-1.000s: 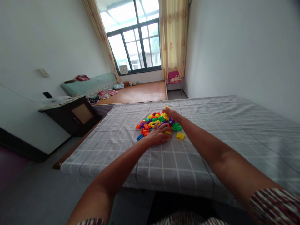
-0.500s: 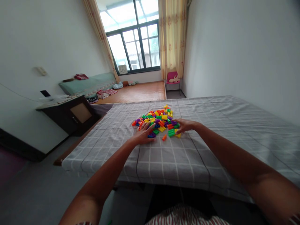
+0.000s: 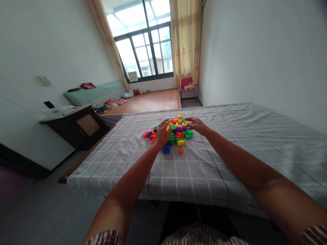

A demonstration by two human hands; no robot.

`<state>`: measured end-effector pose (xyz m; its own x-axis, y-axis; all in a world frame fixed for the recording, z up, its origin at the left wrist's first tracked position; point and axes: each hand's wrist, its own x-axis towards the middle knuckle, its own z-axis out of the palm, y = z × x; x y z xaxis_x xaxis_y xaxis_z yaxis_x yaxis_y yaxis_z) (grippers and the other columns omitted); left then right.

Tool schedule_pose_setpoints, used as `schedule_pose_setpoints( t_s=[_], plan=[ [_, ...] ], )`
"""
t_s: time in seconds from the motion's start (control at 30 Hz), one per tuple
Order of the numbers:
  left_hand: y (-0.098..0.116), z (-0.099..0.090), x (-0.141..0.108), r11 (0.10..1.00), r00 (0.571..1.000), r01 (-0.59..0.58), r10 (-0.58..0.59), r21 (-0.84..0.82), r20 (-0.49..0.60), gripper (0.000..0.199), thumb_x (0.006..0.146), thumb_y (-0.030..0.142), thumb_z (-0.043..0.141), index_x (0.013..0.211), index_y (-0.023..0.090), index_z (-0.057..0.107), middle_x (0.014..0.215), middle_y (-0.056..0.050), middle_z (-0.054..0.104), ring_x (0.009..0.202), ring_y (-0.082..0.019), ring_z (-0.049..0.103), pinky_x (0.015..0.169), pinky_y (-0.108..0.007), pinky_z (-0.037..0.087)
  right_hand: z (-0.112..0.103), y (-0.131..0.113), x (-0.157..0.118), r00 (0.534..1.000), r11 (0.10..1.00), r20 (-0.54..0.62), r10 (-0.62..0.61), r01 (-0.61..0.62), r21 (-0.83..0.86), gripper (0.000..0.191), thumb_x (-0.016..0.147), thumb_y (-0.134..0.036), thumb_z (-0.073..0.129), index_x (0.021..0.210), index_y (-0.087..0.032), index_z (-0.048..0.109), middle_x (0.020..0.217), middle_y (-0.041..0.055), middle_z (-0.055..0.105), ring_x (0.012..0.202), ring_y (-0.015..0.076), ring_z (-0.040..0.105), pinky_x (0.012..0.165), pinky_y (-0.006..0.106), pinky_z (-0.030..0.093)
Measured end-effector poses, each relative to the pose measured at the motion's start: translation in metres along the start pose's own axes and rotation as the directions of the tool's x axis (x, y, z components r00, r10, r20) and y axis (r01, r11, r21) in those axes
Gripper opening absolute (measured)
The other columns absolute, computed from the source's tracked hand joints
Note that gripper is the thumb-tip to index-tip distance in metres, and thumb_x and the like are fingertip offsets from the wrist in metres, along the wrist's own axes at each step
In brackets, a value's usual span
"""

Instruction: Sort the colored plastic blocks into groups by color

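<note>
A heap of colourful plastic toy building blocks (image 3: 178, 135) lies on the grey checked cloth (image 3: 189, 170) before me. My left hand (image 3: 162, 133) rests over the left side of the heap, fingers stretched forward and thumb apart. A yellow block (image 3: 168, 128) shows in the gap by its thumb; I cannot see any grip on it. At the far right edge of the heap is my right hand (image 3: 197, 126), fingers extended and apart, touching or nearly touching the blocks. Nearest me, a blue block (image 3: 166, 149) and a single orange block (image 3: 181, 150) sit at the front.
The cloth covers a wide bed-like surface. Beyond it is a second bed with a brown mat (image 3: 155, 98). A dark cabinet (image 3: 88, 124) stands at the left, a pink chair (image 3: 188, 85) with a plush toy at the back, and a white wall at the right.
Both hands have moved forward, away from me; the left has also shifted right and covers more of the heap. Blocks at the heap's front and right have been pushed around.
</note>
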<state>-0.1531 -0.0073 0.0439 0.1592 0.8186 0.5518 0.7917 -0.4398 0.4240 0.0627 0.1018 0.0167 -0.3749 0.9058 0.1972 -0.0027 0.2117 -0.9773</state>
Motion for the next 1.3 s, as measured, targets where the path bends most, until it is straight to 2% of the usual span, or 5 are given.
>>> schedule_pose_setpoints(
  t_s=[0.3,0.63,0.83,1.1,1.3],
  plan=[
    [0.038,0.051,-0.029,0.823,0.638,-0.510,0.557,-0.249,0.532,0.031,0.095,0.035,0.046,0.113,0.024,0.068,0.120,-0.007,0.067,0.116,-0.019,0.057,0.104,-0.032,0.039,-0.015,0.044,-0.006,0.975,0.976,-0.143,0.170,-0.187,-0.112,0.013,0.075,-0.016,0.065,0.087,-0.015,0.068,0.083,0.0050,0.071,0.061,0.0132,0.065,0.056,0.026,0.057],
    [-0.046,-0.005,0.020,0.986,0.997,-0.034,0.022,0.165,0.075,0.031,0.093,0.037,0.047,0.113,0.029,0.069,0.134,-0.003,0.059,0.129,-0.022,0.045,0.112,-0.039,0.030,-0.020,0.066,-0.019,0.988,0.985,-0.147,0.039,-0.062,-0.162,0.021,0.078,-0.019,0.057,0.096,-0.016,0.067,0.093,0.0080,0.071,0.072,0.0164,0.067,0.065,0.030,0.058],
    [-0.139,-0.035,0.020,0.759,0.747,0.650,-0.646,-0.029,-0.157,0.030,0.089,0.036,0.049,0.085,0.017,0.072,0.091,-0.010,0.073,0.103,-0.027,0.062,0.090,-0.037,0.046,-0.018,0.066,-0.021,0.993,0.958,-0.114,0.011,-0.043,-0.285,0.024,0.080,-0.020,0.054,0.101,-0.016,0.067,0.082,0.0053,0.070,0.069,0.0148,0.067,0.064,0.027,0.056],
    [-0.139,0.007,0.008,0.694,0.839,0.382,-0.538,-0.610,-0.087,0.052,0.082,0.059,0.053,0.098,0.014,0.073,0.085,-0.008,0.074,0.085,-0.022,0.068,0.072,-0.031,0.051,-0.009,0.051,-0.027,0.976,0.901,-0.085,-0.202,0.151,-0.407,0.032,0.083,-0.026,0.053,0.111,-0.018,0.066,0.095,0.0063,0.071,0.076,0.0165,0.065,0.068,0.029,0.055],
    [-0.168,0.012,0.004,0.672,0.744,0.375,-0.630,-0.639,-0.225,0.056,0.080,0.062,0.052,0.093,0.012,0.073,0.100,-0.015,0.073,0.095,-0.026,0.067,0.074,-0.033,0.054,0.016,0.043,-0.030,0.966,0.849,0.062,-0.250,0.249,-0.466,0.043,0.083,-0.034,0.061,0.124,-0.022,0.061,0.109,0.0084,0.067,0.093,0.0216,0.065,0.078,0.036,0.056]
  ],
)
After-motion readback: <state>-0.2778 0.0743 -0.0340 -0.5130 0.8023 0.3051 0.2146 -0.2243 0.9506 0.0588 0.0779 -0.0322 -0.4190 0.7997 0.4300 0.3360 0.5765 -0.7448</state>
